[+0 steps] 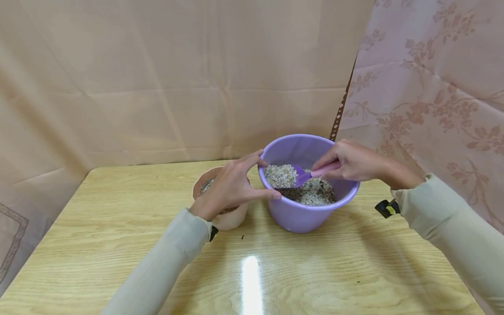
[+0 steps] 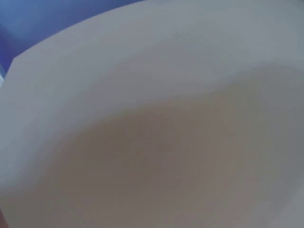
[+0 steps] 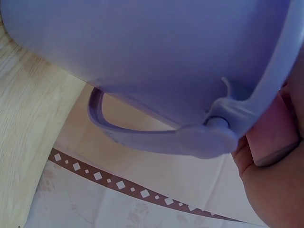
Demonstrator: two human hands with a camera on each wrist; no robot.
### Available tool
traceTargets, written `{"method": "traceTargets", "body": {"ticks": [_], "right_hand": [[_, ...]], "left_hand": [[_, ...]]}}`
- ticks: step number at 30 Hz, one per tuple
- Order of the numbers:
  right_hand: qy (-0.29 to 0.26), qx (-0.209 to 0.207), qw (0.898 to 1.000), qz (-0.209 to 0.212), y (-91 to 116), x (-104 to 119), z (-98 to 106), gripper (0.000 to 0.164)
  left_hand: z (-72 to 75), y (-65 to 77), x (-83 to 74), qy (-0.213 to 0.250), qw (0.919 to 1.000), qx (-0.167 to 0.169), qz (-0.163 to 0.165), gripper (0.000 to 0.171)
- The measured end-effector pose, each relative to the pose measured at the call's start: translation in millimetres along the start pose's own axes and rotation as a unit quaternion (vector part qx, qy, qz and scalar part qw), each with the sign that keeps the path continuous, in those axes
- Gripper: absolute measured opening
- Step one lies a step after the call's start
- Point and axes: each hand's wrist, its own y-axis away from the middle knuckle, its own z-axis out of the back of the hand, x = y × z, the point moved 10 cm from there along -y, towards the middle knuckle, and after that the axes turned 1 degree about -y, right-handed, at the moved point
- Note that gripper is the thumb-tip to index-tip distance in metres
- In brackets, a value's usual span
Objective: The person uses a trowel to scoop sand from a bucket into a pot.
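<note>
Backdrop: On my head feed, a plain beige curtain (image 1: 177,109) hangs behind, meeting a floral cloth (image 1: 453,109) at right.
Table: Glossy, yellowish wood grain (image 1: 98,245), with a bright reflection near the front.
Pot: Left of the bucket I see a round, pale clay-coloured pot (image 1: 231,222) holding greyish granules; the hand hides part of it.
Left hand: The left hand (image 1: 228,183) reaches across the pot, thumb and forefinger spread apart, both touching the bucket's rim; I cannot tell how the other fingers lie.
Bucket: A smooth lilac bucket (image 1: 301,218), round and widening upward, contains coarse, pale, speckled granules (image 1: 315,192).
Scoop: Inside the bucket's mouth, a purple scoop (image 1: 302,178) with a pink handle carries a heap of the same granules.
Right hand: The right hand (image 1: 350,162) pinches that handle between thumb and curled fingers.
Left wrist feed: Mostly a blurred, pale curved surface.
Right wrist feed: Only here do I get the bucket's hooped carrying handle (image 3: 142,140) and its round pivot.
</note>
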Motion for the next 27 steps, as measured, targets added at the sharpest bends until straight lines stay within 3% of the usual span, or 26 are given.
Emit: {"method": "traceTargets", "body": {"ticks": [27], "right_hand": [[-0.043, -0.030, 0.999, -0.001, 6.7, 4.2, 11.2, 0.026]], "left_hand": [[-0.1, -0.4, -1.4, -0.005, 1.0000, 0.004, 0.006, 0.077]]}}
